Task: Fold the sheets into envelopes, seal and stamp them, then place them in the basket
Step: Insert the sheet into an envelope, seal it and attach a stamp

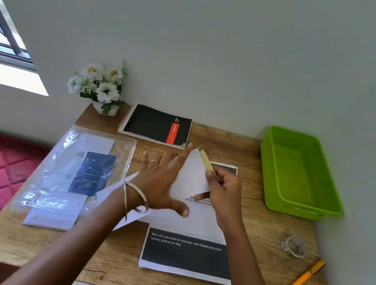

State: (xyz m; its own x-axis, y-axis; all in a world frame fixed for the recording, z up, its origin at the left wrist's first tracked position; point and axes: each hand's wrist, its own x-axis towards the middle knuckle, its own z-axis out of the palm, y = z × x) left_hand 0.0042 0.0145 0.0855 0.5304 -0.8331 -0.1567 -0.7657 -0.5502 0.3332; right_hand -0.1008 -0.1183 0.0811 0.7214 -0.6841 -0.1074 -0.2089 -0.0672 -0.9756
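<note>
The right hand is pinching a raised paper flap, the left hand is lying spread flat beside it, and the basket is sitting off beyond the right hand.

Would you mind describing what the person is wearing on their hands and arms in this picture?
Both forearms are bare, with no sleeves in view. The left hand has a thin ring on one of its fingers, and thin metal bangles circle the left wrist. The right hand shows no ring, and nothing is visible on its wrist. A dark red garment shows at the bottom edge.
</note>
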